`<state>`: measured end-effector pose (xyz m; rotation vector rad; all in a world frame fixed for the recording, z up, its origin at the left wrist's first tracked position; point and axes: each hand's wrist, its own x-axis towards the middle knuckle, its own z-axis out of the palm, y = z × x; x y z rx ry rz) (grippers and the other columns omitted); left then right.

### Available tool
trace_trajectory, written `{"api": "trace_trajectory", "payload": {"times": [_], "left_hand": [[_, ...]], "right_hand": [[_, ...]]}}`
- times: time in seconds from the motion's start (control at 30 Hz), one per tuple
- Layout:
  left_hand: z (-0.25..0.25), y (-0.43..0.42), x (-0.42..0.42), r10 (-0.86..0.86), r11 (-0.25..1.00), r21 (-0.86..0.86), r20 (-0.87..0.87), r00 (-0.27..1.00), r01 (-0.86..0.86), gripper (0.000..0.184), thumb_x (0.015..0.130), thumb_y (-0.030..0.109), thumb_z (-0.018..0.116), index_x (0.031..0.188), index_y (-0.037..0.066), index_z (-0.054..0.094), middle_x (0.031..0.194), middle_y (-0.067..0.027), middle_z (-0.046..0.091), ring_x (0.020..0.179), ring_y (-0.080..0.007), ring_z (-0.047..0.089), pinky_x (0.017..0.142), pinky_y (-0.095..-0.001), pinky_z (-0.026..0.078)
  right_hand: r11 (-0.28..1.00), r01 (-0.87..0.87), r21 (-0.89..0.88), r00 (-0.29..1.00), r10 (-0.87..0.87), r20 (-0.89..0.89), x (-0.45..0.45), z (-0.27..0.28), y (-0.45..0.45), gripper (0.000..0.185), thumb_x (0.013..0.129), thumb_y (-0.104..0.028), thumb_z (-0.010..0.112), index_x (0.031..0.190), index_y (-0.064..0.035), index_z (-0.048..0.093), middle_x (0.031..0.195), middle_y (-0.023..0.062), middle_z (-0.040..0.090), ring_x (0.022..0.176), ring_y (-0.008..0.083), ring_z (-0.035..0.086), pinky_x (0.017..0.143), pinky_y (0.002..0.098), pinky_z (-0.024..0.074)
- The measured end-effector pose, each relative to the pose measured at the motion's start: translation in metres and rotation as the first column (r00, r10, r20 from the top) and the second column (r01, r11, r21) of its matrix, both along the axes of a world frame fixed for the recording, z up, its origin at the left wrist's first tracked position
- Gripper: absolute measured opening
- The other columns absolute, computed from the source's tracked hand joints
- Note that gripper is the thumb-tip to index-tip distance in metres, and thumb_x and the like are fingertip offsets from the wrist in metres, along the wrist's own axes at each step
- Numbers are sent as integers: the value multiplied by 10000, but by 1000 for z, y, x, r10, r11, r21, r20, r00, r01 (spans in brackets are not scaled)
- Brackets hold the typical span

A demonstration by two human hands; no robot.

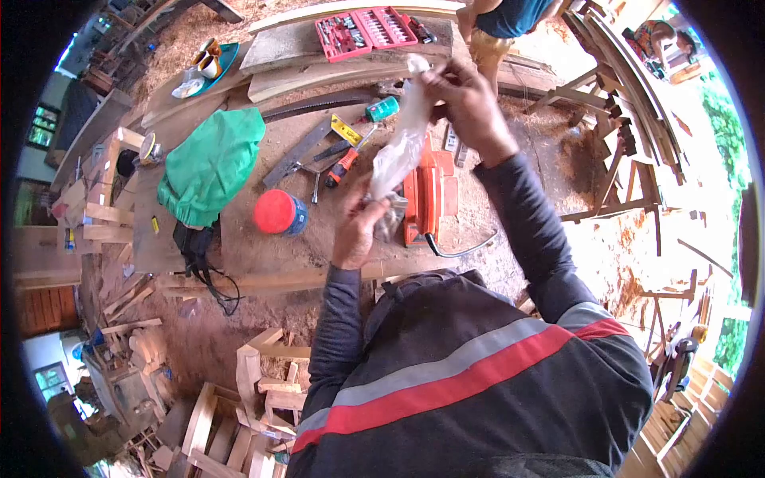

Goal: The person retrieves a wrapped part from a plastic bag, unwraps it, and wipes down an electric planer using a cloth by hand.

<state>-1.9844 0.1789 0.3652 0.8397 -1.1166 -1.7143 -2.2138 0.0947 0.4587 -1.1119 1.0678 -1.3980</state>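
A clear plastic bag is stretched upright between my hands, with small greyish contents bunched at its lower end. My left hand grips this lower end, above the workbench. Higher up, my right hand pinches the bag near its top. Just behind the bag lies an orange power tool with a black cord. A jar with a red lid stands left of my left hand. Between jar and bag lie an orange-black screwdriver and a square with a yellow handle.
A green cloth covers something at the left. A red socket set case lies open on boards at the back, near a tray with cups. One person stands behind the bench; another is far right. Wooden frames stand below.
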Motion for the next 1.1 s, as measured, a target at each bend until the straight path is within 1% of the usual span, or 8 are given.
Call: {"api": "trace_trajectory", "payload": {"times": [0.2, 0.37, 0.57, 0.67, 0.77, 0.9, 1.0, 1.1], "left_hand": [[9, -15, 7, -79, 995, 38, -255, 964, 92, 374, 941, 200, 678, 1238, 29, 526, 953, -106, 689, 1008, -244, 681, 960, -410, 508], [6, -8, -16, -207, 959, -215, -88, 974, 184, 494, 950, 395, 643, 1236, 10, 525, 946, -97, 692, 991, -232, 681, 934, -404, 515], [8, -1, -21, 70, 996, 75, -221, 973, -55, 522, 1014, 459, 505, 1203, -20, 585, 989, -139, 704, 930, -219, 688, 853, -330, 541], [-30, 0, 1, 232, 973, 40, -172, 957, -229, 481, 1009, 425, 530, 1215, -7, 574, 1022, -138, 691, 980, -249, 683, 860, -359, 542], [-110, 10, 38, 432, 896, 154, -87, 898, -416, 404, 1015, 336, 550, 1263, 16, 560, 1126, -120, 659, 1094, -243, 631, 925, -382, 517], [-161, 21, 85, 332, 937, -296, 582, 742, -188, 439, 938, 68, 498, 1374, 14, 483, 1392, -116, 503, 1265, -214, 496, 1027, -385, 439], [-101, 30, 73, 256, 966, 12, 40, 966, -257, 625, 884, 0, 458, 1486, 14, 292, 1397, -109, 471, 1319, -186, 448, 1104, -334, 340], [-63, 44, 77, 498, 866, 72, -34, 866, -495, 604, 898, 79, 521, 1466, 19, 325, 1361, -130, 487, 1265, -223, 477, 1061, -367, 380]], "right_hand": [[979, -204, -17, 967, 204, 150, -14, 16, 49, 612, 969, -290, 638, 1429, -36, 326, 1197, 156, 593, 1133, 225, 606, 807, 357, 590], [978, -206, 31, 933, 187, 307, 19, -14, 62, 255, 955, -147, 651, 1152, -1, 582, 1000, 95, 686, 885, 193, 697, 809, 341, 589], [993, -82, -82, 919, 107, 379, -7, 2, 79, 124, 969, -105, 616, 999, 14, 623, 940, 107, 692, 849, 196, 688, 782, 342, 578], [942, -264, -209, 962, 241, -127, -20, -2, 99, 121, 937, -50, 631, 1040, 14, 629, 976, 101, 672, 886, 191, 659, 817, 326, 531], [835, -517, -189, 701, 287, -652, 15, -13, 128, 268, 936, -228, 685, 928, 38, 657, 843, 124, 657, 779, 226, 659, 706, 329, 517], [870, -488, -66, 741, 374, -557, 55, -50, 156, 303, 937, -243, 673, 801, 26, 636, 745, 133, 588, 687, 319, 604, 621, 397, 488], [859, -340, -382, 728, -17, -685, 72, -68, 165, 290, 895, -192, 703, 698, -19, 578, 700, 120, 551, 661, 307, 587, 595, 425, 494], [840, -389, -377, 685, -10, -728, 82, -88, 179, 280, 881, -191, 712, 705, -21, 578, 717, 116, 564, 676, 308, 600, 607, 423, 503]]}}
